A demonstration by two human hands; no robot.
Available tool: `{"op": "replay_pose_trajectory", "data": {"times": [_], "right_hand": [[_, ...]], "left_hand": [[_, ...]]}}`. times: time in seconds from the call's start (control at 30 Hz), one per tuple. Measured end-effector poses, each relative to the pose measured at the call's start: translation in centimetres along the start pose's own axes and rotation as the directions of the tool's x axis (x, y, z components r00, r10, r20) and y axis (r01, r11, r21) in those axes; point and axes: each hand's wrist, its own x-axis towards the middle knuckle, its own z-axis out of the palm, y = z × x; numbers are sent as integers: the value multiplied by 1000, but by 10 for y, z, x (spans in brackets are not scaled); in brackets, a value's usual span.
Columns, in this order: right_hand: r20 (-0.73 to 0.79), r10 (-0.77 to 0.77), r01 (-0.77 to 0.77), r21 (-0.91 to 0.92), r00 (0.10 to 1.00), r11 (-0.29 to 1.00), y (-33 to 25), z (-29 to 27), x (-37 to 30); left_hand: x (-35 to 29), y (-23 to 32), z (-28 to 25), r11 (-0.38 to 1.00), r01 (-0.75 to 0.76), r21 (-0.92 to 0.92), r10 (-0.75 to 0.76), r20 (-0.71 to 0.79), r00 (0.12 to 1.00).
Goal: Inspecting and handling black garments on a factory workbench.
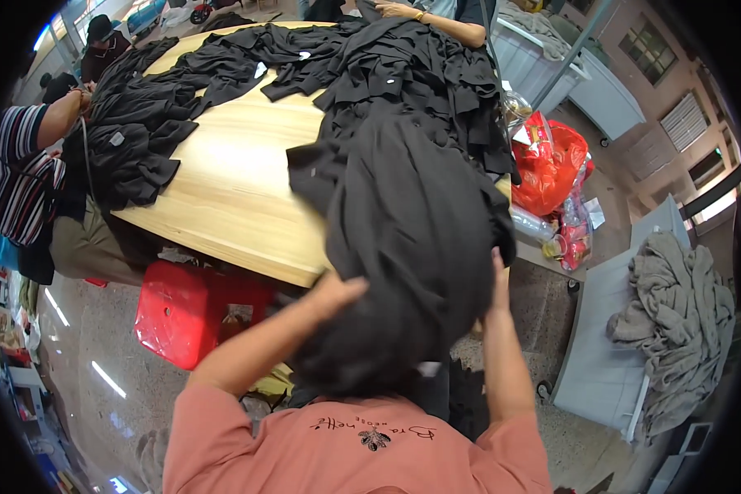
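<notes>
A large black garment [412,239] hangs between my two hands, over the near edge of the wooden table [247,177] and down toward my chest. My left hand [339,295] presses against its left side, thumb pointing inward over the cloth. On the opposite side my right hand [496,288] holds the fabric, the fingers partly hidden by it. The lower part of the cloth is blurred by motion. Beyond it, touching its far end, lies a heap of black garments [412,66] with small white labels.
More black garments [140,123] line the table's left side, near a person in a striped shirt [25,165]. A red stool [173,313] stands below the near edge. Red plastic bags [552,165] and bottles sit to the right, near a white cart [605,346] with grey cloth [675,305].
</notes>
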Motion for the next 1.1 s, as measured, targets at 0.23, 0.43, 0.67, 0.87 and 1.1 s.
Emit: {"op": "replay_pose_trajectory", "data": {"times": [0.23,0.43,0.67,0.87,1.1], "right_hand": [[131,65,16,-536,989,844,-60,-43,-24],[550,358,283,-765,754,579,-15,-31,-39],[697,-15,572,-576,717,584,72,-13,-59],[683,-403,793,-531,609,299,83,16,-68],[491,-693,776,-610,528,158,62,11,-126]], "left_hand": [[-80,-71,184,940,201,276,-294,354,888],[-101,-96,178,872,101,479,-385,543,746],[-132,-80,119,800,156,580,-495,489,718],[-136,-32,78,782,96,616,-498,523,692],[-133,28,16,892,-56,449,106,-89,990]]}}
